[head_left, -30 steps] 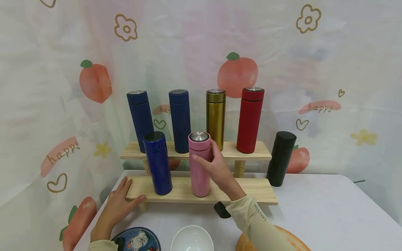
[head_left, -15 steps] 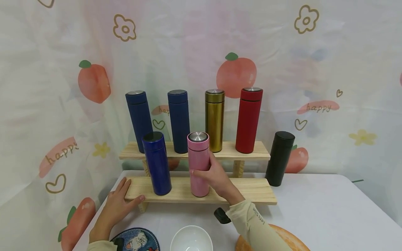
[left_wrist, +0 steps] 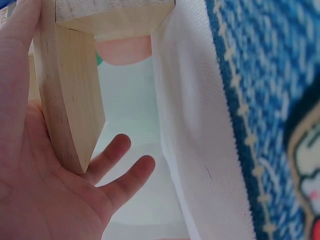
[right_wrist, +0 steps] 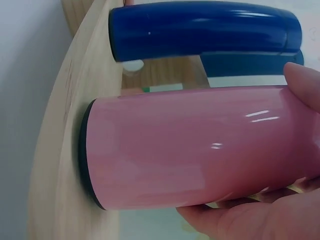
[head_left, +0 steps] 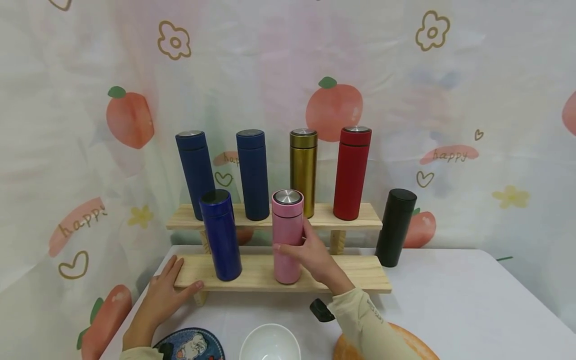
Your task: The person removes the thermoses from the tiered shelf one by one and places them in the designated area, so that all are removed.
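In the head view, a pink thermos bottle [head_left: 286, 235] stands upright on the lower board of a two-tier wooden rack [head_left: 252, 272]. My right hand [head_left: 317, 252] grips its right side, thumb in front; the right wrist view shows fingers under the pink body and its dark base at the board. Left of it is a glossy blue thermos [head_left: 221, 240]. My left hand [head_left: 164, 295] rests against the left end of the lower board, fingers extended and thumb at the front edge. From the left wrist view, the board's wooden support [left_wrist: 75, 95] lies against the palm.
Two navy thermoses [head_left: 195, 175], a gold one [head_left: 303, 170] and a red one [head_left: 353, 175] line the upper board. A black thermos [head_left: 396, 227] stands on the table right of the rack. In front are a white bowl [head_left: 270, 345], a blue patterned mat [head_left: 198, 342] and an orange-brown round [head_left: 396, 335].
My right hand has slid down the pink thermos from near its cap to mid-body. The thermos has shifted slightly right, away from the glossy blue one. My left hand stays at the board's end.
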